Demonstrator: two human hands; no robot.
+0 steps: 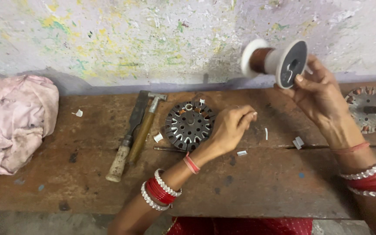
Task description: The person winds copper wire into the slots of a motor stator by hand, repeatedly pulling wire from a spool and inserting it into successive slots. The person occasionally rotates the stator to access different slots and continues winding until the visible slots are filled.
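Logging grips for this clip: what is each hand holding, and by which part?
The right hand holds a spool of copper wire by its near end flange. The left hand is pinched shut beside the stator core; anything held there is too fine to tell.

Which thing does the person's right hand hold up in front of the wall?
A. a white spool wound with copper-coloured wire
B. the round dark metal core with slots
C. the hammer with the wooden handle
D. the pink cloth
A: the right hand grips the white spool by its end, raised before the wall, while the hammer, the pink cloth and the slotted core lie on the wooden bench.
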